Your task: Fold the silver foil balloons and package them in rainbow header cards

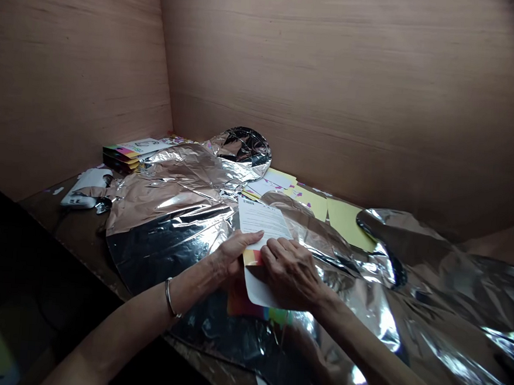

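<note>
A white printed card packet (264, 219) with small text, a barcode and an orange-red band is held over a large silver foil balloon (175, 228). My left hand (234, 251) grips its left edge, thumb on top and fingers beneath, with a metal bangle on the wrist. On the card's right side, my right hand (290, 270) is closed with curled fingers over the coloured band. A white flap hangs toward me below the hands. Under it shows a piece with red and green print. The fingertips of my right hand are partly hidden.
More foil balloon material (447, 299) spreads across the right. Stacked colourful card packets (125, 153) lie at the back left, near a white plastic device (91, 185). Yellow sheets (347, 222) lie along the back. A wooden wall (334, 92) encloses the table.
</note>
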`<state>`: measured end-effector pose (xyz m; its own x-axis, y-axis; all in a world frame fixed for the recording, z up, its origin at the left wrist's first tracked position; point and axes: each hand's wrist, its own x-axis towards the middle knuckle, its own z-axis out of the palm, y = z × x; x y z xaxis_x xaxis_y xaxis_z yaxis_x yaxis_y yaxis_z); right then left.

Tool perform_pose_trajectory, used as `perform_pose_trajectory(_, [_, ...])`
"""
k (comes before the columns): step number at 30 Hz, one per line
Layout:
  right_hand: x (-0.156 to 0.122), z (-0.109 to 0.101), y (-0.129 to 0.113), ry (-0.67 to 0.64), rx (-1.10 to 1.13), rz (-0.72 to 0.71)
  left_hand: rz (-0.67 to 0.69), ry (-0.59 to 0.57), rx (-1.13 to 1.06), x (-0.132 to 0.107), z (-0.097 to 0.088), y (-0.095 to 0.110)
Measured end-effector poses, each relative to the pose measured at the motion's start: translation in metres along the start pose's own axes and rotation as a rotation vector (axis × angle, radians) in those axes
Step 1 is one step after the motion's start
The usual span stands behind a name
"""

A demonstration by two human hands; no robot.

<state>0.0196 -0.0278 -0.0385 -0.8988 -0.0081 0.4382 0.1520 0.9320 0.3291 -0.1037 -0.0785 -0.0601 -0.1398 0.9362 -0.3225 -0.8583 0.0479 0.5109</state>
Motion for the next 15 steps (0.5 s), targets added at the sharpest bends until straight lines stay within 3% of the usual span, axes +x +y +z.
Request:
perform_pose_trajectory(3, [0.002, 0.007, -0.005, 0.024, 0.022, 0.099, 0.004, 0.006, 0.01, 0.0, -0.001, -0.002])
perform_pose_trajectory(6, [0.005, -0.001, -0.003, -0.049, 0.126, 0.151, -0.01, 0.022, 0.022, -0.01, 0.0, -0.002])
perform_pose_trajectory(11, [-0.009, -0.044, 0.004, -0.2, 0.608, -0.025, -0.02, 0.036, 0.05, -0.05, 0.004, -0.005])
perform_pose_trajectory(15, [-0.042, -0.061, -0.008, -0.202, 0.656, -0.056, -0.029, 0.08, 0.144, -0.081, 0.0, -0.012])
